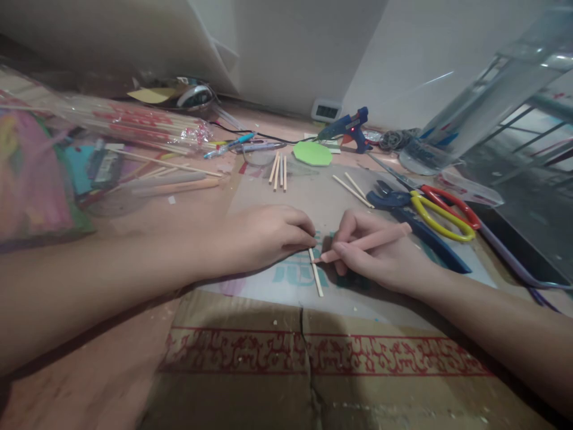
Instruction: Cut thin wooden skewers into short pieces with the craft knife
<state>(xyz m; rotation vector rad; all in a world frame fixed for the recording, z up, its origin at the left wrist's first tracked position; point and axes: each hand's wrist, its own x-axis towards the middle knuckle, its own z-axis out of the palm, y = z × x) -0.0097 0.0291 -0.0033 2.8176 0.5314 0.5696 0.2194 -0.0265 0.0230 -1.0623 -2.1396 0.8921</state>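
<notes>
A short thin wooden stick [317,283] lies on the white sheet [264,286] over the cardboard. My left hand [264,233] rests on the sheet, its fingers closed at the stick's far end and pressing it down. My right hand [380,251] grips a salmon-coloured pen [385,236], tilted with its tip touching the stick near the middle. Beyond my hands, several short sticks [276,173] lie side by side, and two more sticks [353,188] lie to the right.
Pliers [441,248] and red-and-yellow scissors [441,218] lie close to my right hand. Farther back are a light green paper piece [312,153], a blue glue gun [349,128] and a small white digital clock [326,111]. Bagged sticks [147,122] lie left; a clear container [465,113] stands right.
</notes>
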